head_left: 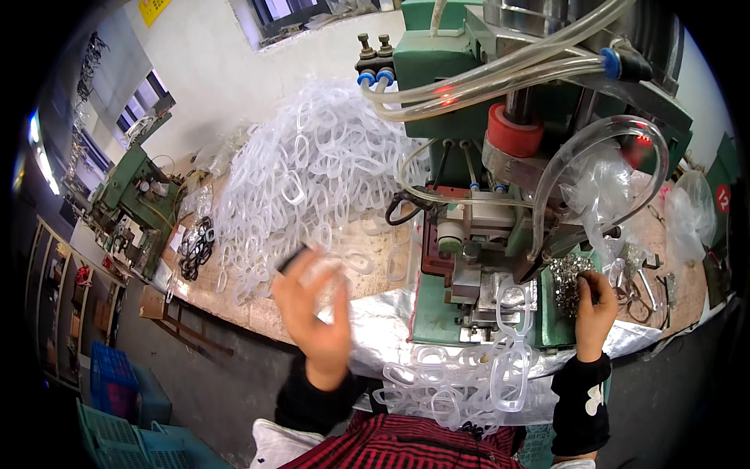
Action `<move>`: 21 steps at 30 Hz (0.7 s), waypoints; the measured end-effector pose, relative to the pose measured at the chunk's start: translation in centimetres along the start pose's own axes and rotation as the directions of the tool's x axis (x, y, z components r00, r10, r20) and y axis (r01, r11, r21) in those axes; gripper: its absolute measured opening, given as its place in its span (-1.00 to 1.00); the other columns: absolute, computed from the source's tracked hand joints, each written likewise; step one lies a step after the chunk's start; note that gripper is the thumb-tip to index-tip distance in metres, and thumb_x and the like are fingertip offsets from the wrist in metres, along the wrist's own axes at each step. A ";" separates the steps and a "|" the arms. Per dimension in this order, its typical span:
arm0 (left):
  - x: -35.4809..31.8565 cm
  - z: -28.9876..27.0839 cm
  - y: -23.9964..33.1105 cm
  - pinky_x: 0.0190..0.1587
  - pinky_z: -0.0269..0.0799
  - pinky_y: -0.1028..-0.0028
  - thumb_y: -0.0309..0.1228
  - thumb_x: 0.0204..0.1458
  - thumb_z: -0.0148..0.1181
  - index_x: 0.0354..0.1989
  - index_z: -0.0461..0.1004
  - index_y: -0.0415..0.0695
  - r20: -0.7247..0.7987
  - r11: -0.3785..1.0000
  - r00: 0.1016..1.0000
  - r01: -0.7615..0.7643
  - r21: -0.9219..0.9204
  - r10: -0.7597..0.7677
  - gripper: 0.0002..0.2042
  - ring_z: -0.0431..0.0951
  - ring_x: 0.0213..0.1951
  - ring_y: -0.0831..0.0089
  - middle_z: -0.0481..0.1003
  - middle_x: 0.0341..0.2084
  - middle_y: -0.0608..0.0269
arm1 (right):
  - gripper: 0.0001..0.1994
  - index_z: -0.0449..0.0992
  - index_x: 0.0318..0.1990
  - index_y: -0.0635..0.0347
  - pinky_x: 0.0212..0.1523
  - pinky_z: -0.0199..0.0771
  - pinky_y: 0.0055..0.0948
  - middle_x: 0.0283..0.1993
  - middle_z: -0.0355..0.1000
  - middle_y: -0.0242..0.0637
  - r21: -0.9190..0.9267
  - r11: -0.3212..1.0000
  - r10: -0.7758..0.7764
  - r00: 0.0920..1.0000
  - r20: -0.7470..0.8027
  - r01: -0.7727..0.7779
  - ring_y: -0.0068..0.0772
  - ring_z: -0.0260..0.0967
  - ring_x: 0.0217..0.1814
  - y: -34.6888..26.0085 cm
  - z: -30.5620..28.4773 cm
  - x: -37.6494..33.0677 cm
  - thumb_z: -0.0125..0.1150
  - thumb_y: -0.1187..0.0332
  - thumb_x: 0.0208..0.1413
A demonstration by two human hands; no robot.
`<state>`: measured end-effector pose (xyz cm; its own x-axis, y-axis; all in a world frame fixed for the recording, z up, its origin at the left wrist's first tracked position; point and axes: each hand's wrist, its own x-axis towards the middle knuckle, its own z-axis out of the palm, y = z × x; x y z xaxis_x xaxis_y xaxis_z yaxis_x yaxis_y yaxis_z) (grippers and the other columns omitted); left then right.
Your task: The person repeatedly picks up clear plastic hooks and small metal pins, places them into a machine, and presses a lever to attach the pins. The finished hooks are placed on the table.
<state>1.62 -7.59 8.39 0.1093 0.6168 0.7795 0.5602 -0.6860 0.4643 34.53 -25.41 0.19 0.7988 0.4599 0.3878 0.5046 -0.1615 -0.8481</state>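
My left hand [316,316] is raised over the table's front edge, blurred by motion, its fingers apart. A dark patch shows at its fingertips; I cannot tell what it is. Beyond it rises a big heap of clear plastic eyeglass frames [312,156]. My right hand [595,316] is closed in a pinch at the edge of a pile of small shiny metal parts [569,283]; whatever is between the fingers is too small to make out. Between my hands, a clear eyeglass frame [512,383] stands upright at the front of the green press [437,320]. More clear frames [437,399] lie below it, near my lap.
Clear hoses [500,74] loop across the press, beside a red cylinder [516,129]. Plastic bags [691,215] and loose tools [648,289] lie at the right. At the left are dark frames [197,248], another green machine [129,199] and crates [113,379] on the floor.
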 end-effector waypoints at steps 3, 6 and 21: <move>3.9 0.9 -4.7 0.19 0.14 0.04 -0.57 -0.19 0.34 -0.29 0.57 -0.08 0.106 0.966 0.983 -0.166 0.197 0.147 -0.76 0.34 0.11 0.04 0.43 0.06 0.04 | -0.82 0.54 -0.13 0.34 -0.17 0.44 -0.50 -0.25 0.55 -0.20 0.050 0.998 0.030 0.999 0.028 -0.031 -0.42 0.49 -0.25 -1.3 0.4 0.2 0.21 0.54 0.10; 3.0 4.2 -7.6 0.27 0.07 -0.01 -0.51 -0.25 0.39 -0.32 0.58 -0.09 0.300 0.885 0.940 -0.275 0.377 0.165 -0.76 0.26 0.16 -0.05 0.38 0.12 0.02 | -0.85 0.54 -0.17 0.35 -0.17 0.44 -0.49 -0.25 0.55 -0.19 -0.028 0.999 0.035 0.998 0.047 -0.034 -0.41 0.50 -0.23 -2.4 1.2 0.5 0.19 0.56 0.10; -1.7 8.7 -12.3 -0.26 0.34 0.54 -0.29 0.34 -0.07 -0.38 0.42 -0.22 0.479 0.667 0.819 0.551 -0.502 -0.317 -0.70 0.43 -0.37 0.58 0.48 -0.48 0.34 | -0.88 0.51 -0.31 0.33 -0.08 0.38 -0.44 -0.30 0.49 -0.26 0.063 0.995 -0.082 0.996 -0.018 0.083 -0.37 0.44 -0.20 -6.0 -2.2 -4.1 0.22 0.63 -0.06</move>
<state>1.65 3.13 -2.32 0.3047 0.9073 0.2896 0.0219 -0.3106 0.9503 28.91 -28.22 4.50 0.7604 0.4561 0.4623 0.5474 -0.0671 -0.8342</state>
